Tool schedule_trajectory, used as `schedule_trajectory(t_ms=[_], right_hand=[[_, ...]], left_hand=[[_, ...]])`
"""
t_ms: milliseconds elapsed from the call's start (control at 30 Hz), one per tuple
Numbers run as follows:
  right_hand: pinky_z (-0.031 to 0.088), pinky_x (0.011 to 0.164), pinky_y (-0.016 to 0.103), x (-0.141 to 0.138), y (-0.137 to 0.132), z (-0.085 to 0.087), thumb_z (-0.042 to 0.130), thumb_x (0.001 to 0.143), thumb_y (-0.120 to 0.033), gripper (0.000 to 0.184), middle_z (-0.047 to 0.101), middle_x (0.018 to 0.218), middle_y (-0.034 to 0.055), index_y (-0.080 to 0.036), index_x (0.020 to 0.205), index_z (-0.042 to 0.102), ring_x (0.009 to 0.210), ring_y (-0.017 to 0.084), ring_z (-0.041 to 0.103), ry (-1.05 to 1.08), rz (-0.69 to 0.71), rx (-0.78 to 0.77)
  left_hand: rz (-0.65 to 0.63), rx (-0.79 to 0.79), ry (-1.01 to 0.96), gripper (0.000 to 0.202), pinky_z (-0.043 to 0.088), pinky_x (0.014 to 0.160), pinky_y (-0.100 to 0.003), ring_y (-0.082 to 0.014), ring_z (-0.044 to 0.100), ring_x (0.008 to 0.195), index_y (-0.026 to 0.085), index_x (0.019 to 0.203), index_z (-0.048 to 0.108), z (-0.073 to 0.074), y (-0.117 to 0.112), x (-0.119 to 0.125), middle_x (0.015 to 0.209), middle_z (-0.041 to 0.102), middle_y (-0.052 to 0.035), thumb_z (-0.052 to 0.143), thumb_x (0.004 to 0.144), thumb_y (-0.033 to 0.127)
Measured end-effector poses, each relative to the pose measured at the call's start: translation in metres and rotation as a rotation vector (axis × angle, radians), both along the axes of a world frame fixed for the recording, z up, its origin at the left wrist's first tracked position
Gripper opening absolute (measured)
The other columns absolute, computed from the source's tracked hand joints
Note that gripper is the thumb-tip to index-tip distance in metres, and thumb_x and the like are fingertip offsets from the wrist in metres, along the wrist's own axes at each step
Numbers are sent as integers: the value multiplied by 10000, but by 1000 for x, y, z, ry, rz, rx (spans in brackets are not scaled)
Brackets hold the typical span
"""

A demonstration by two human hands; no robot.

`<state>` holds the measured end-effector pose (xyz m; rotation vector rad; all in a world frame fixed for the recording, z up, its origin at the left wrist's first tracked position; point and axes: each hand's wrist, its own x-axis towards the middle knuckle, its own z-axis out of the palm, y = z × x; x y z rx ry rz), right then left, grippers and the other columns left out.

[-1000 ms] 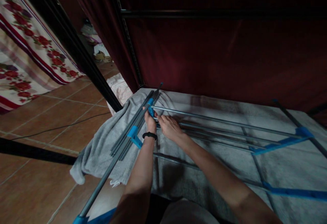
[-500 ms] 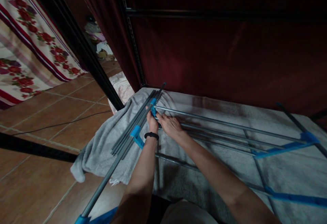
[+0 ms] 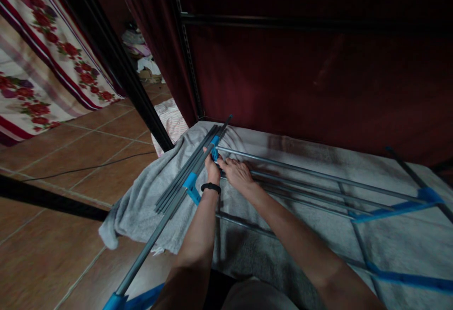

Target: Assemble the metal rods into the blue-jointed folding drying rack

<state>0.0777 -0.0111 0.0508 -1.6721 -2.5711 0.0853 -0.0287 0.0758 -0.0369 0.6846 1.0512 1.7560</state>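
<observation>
- Blue plastic bracket (image 3: 214, 148): on the grey pole (image 3: 152, 242), above the grey blanket (image 3: 134, 213).
- Left hand (image 3: 212, 169): closed around the bracket, fingers partly hidden.
- Right hand (image 3: 236, 173): fingers bent, just beside the bracket, at the thin metal rods (image 3: 322, 173); cannot tell whether it grips one.

One view, from a camera on the person's head: it looks forward and down across the grey blanket (image 3: 396, 241) to its far edge and a dark red curtain (image 3: 283, 79), with left hand (image 3: 213, 168) and right hand (image 3: 236, 173) near, mid-view.
</observation>
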Motion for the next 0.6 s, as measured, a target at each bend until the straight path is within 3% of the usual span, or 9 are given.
schedule_trajectory(t_ms=[300,467,600], right_hand=[[502,885,382,4,0,2,243,1065,-190,514,673,1262,94,-293,1547,389,1068,237,656,18,10,-10],[496,900,375,9,-2,-2,259,1057,-179,564,665,1271,92,-345,1590,336,1069,230,659,-12,10,-45],[493,920,384,10,-2,-2,245,1055,-180,568,654,1290,96,-349,1586,354,1094,234,647,-1,5,-53]], left_hand=[[36,-5,13,540,386,513,-295,-135,387,500,250,649,411,10,-5,3,583,415,26,464,932,706],[-6,-44,21,603,345,494,-296,-128,359,475,254,629,365,11,-3,3,561,374,29,376,923,781],[4,-29,49,575,370,513,-297,-128,385,489,251,649,386,12,-4,3,584,403,24,415,934,750]])
